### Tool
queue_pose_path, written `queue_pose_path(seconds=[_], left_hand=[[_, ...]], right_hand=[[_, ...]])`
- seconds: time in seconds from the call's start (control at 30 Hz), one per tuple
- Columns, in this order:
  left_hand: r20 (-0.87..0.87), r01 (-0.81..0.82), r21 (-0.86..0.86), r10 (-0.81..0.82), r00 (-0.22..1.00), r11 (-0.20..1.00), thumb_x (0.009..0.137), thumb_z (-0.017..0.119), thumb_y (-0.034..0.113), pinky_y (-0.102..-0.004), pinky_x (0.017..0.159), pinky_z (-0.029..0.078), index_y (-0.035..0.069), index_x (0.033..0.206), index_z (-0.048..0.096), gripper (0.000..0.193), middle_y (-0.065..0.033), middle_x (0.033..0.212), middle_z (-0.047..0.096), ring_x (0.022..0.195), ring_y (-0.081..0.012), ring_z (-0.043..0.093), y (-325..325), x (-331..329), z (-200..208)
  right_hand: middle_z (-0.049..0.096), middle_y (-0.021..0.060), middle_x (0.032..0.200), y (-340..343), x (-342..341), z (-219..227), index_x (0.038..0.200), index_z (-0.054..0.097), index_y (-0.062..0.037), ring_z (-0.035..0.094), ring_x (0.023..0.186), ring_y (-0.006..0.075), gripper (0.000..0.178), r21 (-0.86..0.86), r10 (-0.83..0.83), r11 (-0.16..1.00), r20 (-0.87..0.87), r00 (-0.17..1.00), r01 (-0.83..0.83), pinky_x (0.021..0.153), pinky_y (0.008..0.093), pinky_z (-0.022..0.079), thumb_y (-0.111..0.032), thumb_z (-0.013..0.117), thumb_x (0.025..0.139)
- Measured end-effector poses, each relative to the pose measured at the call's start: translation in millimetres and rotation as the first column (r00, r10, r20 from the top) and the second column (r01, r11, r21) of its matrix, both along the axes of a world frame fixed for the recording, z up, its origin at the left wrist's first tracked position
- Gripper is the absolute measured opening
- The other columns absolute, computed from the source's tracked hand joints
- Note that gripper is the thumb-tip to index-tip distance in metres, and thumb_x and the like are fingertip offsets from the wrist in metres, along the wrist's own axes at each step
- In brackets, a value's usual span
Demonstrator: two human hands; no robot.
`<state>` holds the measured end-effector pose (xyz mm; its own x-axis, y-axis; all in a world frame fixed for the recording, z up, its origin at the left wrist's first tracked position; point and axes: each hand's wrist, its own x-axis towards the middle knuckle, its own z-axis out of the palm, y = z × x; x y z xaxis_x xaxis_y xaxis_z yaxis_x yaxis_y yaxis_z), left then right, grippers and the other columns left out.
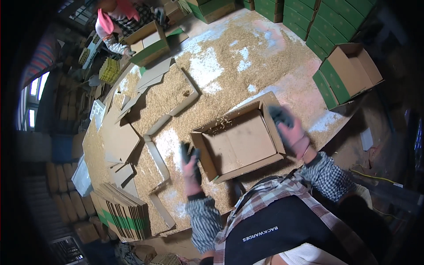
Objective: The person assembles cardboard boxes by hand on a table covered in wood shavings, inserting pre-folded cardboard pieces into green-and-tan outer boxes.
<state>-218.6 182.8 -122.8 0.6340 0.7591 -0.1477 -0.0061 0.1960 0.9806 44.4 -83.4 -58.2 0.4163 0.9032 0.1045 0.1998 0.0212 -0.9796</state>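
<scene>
An open cardboard box [240, 143] stands tilted in the picture on the table in front of me, its brown inside holding only a few shavings along the far wall. My left hand [191, 170], in a pink glove with dark fingers, is just left of the box, apart from it, thumb and fingers spread. At the box's right end is my right hand [291, 132], in a like glove. Motion smears its fingers, and whether they touch the box I cannot make out.
Wood shavings [221, 53] cover much of the table. Cardboard strips [157, 161] and flat sheets [119, 141] lie left, with folded cartons [121, 212] nearer. Right stands an open green-and-brown box [346, 75]; green boxes [304, 20] are stacked behind. Far left, a person [126, 17] handles another box [150, 46].
</scene>
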Motion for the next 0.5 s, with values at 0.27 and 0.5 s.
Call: queue_pose_path(seconds=[0.27, 0.5], left_hand=[[-0.163, 0.242, -0.269, -0.292, 0.943, 0.932, 0.096, 0.054, 0.026, -0.0315, 0.080, 0.054, 0.002, 0.123, 0.052, 0.036, -0.0077, 0.113, 0.061, 0.092, -0.0193, 0.063, -50, 47, -21], [0.120, 0.630, -0.196, -0.619, 0.776, 0.752, 0.101, 0.041, 0.038, -0.0364, 0.106, 0.038, 0.005, 0.134, 0.049, 0.047, -0.0082, 0.133, 0.053, 0.121, -0.0192, 0.051, -134, 183, 54]], right_hand=[[0.041, 0.0157, 0.145, -2, -7, -117, 0.147, 0.032, -0.0050, 0.038, 0.134, 0.0262, 0.094, -0.265, -0.419, 0.898, -0.274, 0.866, 0.351, 0.111, 0.0341, 0.029, -0.036, 0.081, 0.074], [0.057, 0.0078, 0.131, -182, 168, -7, 0.141, 0.045, -0.0055, 0.055, 0.112, 0.0127, 0.062, 0.267, -0.184, 0.925, -0.309, 0.933, 0.270, 0.098, 0.0264, 0.044, -0.027, 0.068, 0.087]])
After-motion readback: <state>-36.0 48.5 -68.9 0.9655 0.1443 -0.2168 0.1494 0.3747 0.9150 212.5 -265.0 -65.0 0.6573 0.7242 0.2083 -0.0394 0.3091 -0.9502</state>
